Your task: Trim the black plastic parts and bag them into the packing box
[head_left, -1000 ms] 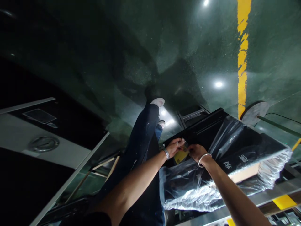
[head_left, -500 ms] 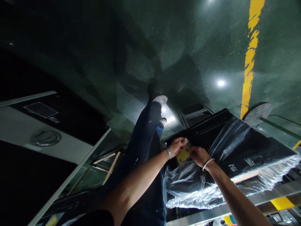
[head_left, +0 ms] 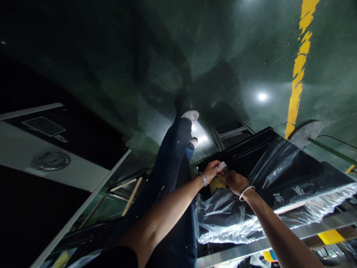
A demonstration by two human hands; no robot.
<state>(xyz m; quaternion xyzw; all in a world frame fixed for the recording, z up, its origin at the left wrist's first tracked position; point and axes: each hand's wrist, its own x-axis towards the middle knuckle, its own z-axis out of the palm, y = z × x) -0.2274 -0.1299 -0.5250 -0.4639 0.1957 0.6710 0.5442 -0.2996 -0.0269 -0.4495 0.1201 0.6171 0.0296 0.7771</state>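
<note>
At the near corner of a black panel wrapped in clear plastic film (head_left: 279,175), both hands meet over a yellow label (head_left: 217,183). Left hand (head_left: 212,170), with a metal watch at the wrist, has its grip closed on a small white piece (head_left: 222,166), pinched between thumb and fingertips just above the label. Right hand (head_left: 236,182), with a thin bangle at the wrist, has its fingers bent down on the film beside the label; whether its grip holds anything I cannot tell. Below the hands, dark trousers and white shoes (head_left: 190,115) stand on a green floor (head_left: 223,56) with a yellow line (head_left: 297,82).
</note>
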